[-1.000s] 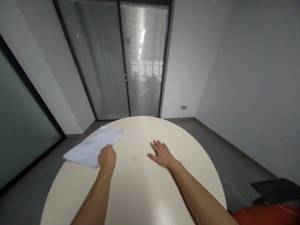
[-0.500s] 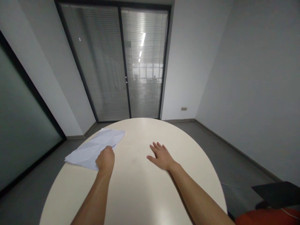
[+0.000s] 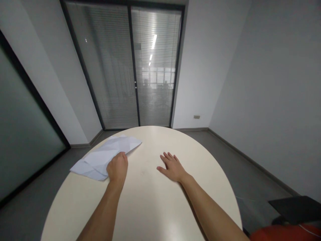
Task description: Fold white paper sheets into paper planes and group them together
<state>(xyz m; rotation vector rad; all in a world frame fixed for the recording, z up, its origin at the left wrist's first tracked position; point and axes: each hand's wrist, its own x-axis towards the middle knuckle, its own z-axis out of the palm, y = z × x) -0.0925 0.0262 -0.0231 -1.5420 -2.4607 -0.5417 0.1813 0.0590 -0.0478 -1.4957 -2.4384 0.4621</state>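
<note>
— Cream, smooth and faintly glossy: that was the round laminate table [image 3: 150, 214], its far edge curving before the slatted glass doors [image 3: 130, 67].

— And the paper?

— A white creased sheet of paper [image 3: 105, 155] lay on the table's far left, folded into angular facets, one pointed corner aimed right and its left end over the table's edge.

— How were the hands?

— The left hand [image 3: 117, 167] was curled, knuckles up, on the sheet's near right edge; whether it pinched the paper, I could not tell. The right hand [image 3: 173, 166] lay flat on bare tabletop, fingers spread, well apart from the sheet.
</note>
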